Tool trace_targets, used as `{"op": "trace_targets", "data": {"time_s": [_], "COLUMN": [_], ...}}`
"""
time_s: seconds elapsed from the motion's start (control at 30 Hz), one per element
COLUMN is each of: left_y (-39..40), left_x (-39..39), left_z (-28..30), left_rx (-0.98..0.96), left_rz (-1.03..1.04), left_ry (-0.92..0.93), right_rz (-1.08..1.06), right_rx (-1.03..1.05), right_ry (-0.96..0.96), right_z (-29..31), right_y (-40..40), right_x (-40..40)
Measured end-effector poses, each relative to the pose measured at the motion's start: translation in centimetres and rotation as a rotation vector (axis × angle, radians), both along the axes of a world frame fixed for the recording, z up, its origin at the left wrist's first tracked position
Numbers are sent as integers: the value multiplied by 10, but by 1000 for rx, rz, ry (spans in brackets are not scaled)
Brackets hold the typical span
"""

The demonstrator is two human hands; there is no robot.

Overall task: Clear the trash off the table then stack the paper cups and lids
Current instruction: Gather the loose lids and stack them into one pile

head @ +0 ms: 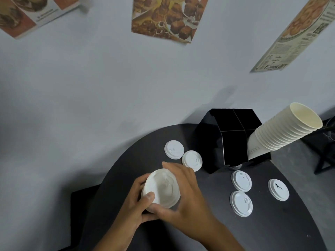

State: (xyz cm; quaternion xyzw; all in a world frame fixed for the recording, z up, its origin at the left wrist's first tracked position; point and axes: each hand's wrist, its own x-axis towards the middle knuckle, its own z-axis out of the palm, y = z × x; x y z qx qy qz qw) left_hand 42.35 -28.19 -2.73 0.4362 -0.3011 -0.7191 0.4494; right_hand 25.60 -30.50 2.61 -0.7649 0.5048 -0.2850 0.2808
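Both my hands hold a small stack of white lids (162, 189) above the round black table (272, 223). My left hand (135, 200) grips its left side with the thumb on the top lid. My right hand (186, 192) curls round its right side. Two loose white lids (174, 149) (192, 160) lie just beyond my hands. Three more lids (241, 180) (241, 203) (278, 189) lie on the right part of the table. A tall stack of cream paper cups (282, 133) leans out of the black divided holder (228, 138).
The black holder stands at the table's far edge against a pale grey wall (90, 87). Food posters (166, 17) hang on that wall. A dark chair frame (324, 160) stands on the floor at the far right.
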Motion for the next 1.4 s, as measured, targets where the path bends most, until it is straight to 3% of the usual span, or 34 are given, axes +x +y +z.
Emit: {"op": "trace_targets", "data": {"time_s": [0.1, 0.2, 0.3, 0.4, 0.57, 0.7, 0.8, 1.0, 1.17, 1.4], "left_y": [-2, -5, -8, -6, -5, -6, -8, -5, 6, 40], "left_x": [2, 9, 21, 30, 37, 37, 36, 24, -1, -55], "left_z": [-9, -17, -23, -27, -32, -29, -24, -10, 21, 73], "left_rx": [33, 65, 70, 79, 113, 98, 87, 62, 27, -4], "left_rz": [32, 64, 112, 153, 162, 157, 154, 106, 51, -9], "left_ry": [24, 27, 26, 33, 13, -6, -20, -26, -12, -64], "right_rz": [-23, -214, -365, -414, -462, -486, -505, -440, -299, -116], "right_rx": [46, 58, 58, 216, 297, 386, 331, 193, 150, 45], "right_ry": [-162, -203, 126, 500, 695, 626, 529, -10, -338, -299], "right_z": [-5, -28, -63, -86, -98, -101, -91, -19, 57, 113], "right_y": [-7, -34, -75, -101, -113, -121, -112, -55, -4, 58], "right_x": [-7, -18, -34, -50, -58, -60, -61, -51, -39, -56]}}
